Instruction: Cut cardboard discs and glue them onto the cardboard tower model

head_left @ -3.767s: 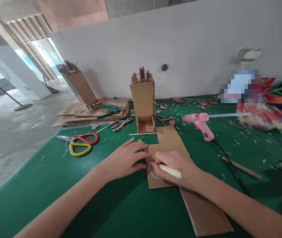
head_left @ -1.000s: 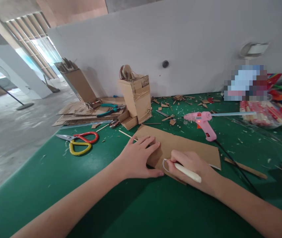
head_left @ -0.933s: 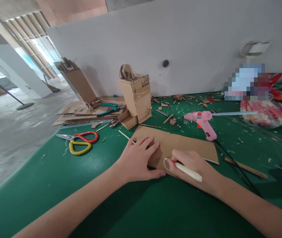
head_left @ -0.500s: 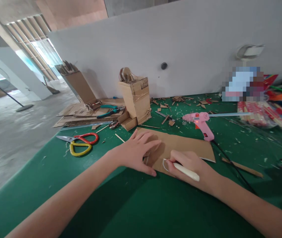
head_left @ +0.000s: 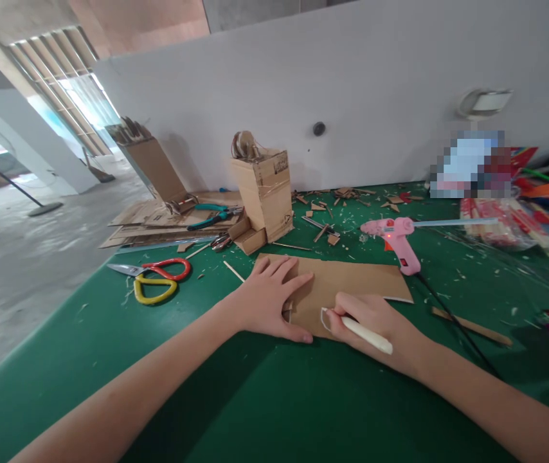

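A flat piece of brown cardboard [head_left: 346, 280] lies on the green table in front of me. My left hand [head_left: 274, 299] rests on its left end, fingers spread and palm down. In my right hand [head_left: 368, 321], closed near the cardboard's front edge, is a white pen [head_left: 368, 335]. Its rear end points toward me and to the right; the tip is hidden by my fingers. A thin white loop shows beside the fingertips, and I cannot tell what it belongs to.
Scissors [head_left: 156, 280] with red and yellow handles lie at left. Behind stand a cardboard box tower [head_left: 267, 196], teal-handled pliers [head_left: 209, 217] and stacked cardboard [head_left: 134, 225]. A pink glue gun [head_left: 397, 238], its cord trailing, sits at right near a cardboard strip [head_left: 472, 326]. Scraps litter the back.
The cardboard has turned slightly and slid a little left under my left hand. My right hand has shifted slightly right with the pen. The glue gun sits slightly farther right.
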A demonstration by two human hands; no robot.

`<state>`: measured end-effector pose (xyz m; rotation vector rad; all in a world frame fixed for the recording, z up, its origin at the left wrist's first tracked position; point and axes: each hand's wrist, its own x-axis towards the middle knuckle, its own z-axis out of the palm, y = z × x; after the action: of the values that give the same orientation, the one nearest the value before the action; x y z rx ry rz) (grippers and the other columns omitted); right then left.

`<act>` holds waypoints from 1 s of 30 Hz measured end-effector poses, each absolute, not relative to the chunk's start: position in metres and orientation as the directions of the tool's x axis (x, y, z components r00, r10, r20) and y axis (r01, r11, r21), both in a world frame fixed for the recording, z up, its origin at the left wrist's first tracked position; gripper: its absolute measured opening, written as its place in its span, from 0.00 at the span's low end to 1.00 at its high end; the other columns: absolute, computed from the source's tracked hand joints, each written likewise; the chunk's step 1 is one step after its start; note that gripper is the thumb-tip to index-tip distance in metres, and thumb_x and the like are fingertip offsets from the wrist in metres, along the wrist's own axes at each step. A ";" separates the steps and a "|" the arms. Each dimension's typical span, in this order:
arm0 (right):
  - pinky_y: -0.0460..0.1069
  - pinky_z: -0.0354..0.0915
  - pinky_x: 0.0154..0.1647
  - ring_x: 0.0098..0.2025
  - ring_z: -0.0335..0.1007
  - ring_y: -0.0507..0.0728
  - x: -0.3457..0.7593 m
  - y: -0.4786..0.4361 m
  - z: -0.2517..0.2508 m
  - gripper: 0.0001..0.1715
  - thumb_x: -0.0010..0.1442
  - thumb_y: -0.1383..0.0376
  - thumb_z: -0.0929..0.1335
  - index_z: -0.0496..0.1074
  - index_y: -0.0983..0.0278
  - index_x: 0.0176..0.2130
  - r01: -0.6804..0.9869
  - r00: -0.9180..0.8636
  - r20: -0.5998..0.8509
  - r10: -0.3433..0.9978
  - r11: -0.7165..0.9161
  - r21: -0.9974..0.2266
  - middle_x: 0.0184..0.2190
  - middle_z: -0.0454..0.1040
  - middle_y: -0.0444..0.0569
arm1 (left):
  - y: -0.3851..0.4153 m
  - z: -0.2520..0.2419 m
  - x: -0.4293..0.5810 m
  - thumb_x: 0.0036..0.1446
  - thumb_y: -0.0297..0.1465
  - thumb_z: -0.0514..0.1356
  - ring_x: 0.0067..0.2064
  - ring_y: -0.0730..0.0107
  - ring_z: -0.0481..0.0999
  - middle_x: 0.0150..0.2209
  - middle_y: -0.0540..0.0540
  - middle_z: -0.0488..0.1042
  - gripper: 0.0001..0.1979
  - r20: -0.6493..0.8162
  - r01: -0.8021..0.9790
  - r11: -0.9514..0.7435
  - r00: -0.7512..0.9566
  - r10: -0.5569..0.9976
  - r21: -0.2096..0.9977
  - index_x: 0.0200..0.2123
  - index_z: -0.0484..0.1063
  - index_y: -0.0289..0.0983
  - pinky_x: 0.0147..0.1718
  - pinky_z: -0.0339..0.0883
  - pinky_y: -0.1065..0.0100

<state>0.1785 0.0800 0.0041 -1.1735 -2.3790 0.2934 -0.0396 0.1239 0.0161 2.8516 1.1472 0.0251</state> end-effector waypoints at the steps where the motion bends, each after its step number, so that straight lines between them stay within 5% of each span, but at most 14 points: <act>1: 0.45 0.49 0.20 0.18 0.59 0.50 0.180 0.080 0.005 0.13 0.59 0.67 0.58 0.51 0.59 0.24 0.694 -0.522 0.323 0.790 0.613 -0.378 0.16 0.59 0.39 | 0.120 0.016 -0.038 0.39 0.67 0.50 0.66 0.43 0.45 0.66 0.35 0.48 0.54 0.006 0.706 -0.706 0.707 0.708 0.060 0.64 0.52 0.42 0.61 0.35 0.45; 17: 0.45 0.48 0.20 0.18 0.58 0.49 0.183 0.080 0.001 0.13 0.61 0.68 0.58 0.52 0.60 0.25 0.684 -0.541 0.348 0.765 0.642 -0.347 0.18 0.58 0.38 | 0.083 0.019 -0.031 0.44 0.66 0.45 0.65 0.40 0.47 0.65 0.33 0.51 0.51 0.037 0.848 -0.527 0.526 0.850 0.049 0.64 0.54 0.40 0.59 0.40 0.40; 25: 0.45 0.49 0.20 0.18 0.58 0.50 0.178 0.080 0.003 0.14 0.60 0.68 0.58 0.51 0.60 0.24 0.661 -0.559 0.338 0.757 0.653 -0.369 0.17 0.59 0.39 | 0.053 0.019 -0.022 0.43 0.67 0.42 0.61 0.35 0.54 0.61 0.30 0.58 0.52 0.063 0.944 -0.329 0.328 0.942 0.006 0.63 0.56 0.38 0.52 0.51 0.39; 30: 0.45 0.48 0.19 0.18 0.57 0.50 0.178 0.078 0.005 0.13 0.59 0.69 0.58 0.51 0.59 0.24 0.645 -0.571 0.332 0.751 0.660 -0.386 0.17 0.58 0.39 | 0.056 0.032 -0.034 0.47 0.64 0.43 0.52 0.39 0.66 0.51 0.34 0.69 0.43 0.022 0.940 -0.340 0.340 0.940 -0.004 0.55 0.66 0.41 0.46 0.60 0.42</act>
<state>0.1778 0.0780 0.0049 -1.0867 -2.4076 0.3051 -0.0337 0.0557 0.0323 2.5848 1.8129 0.0250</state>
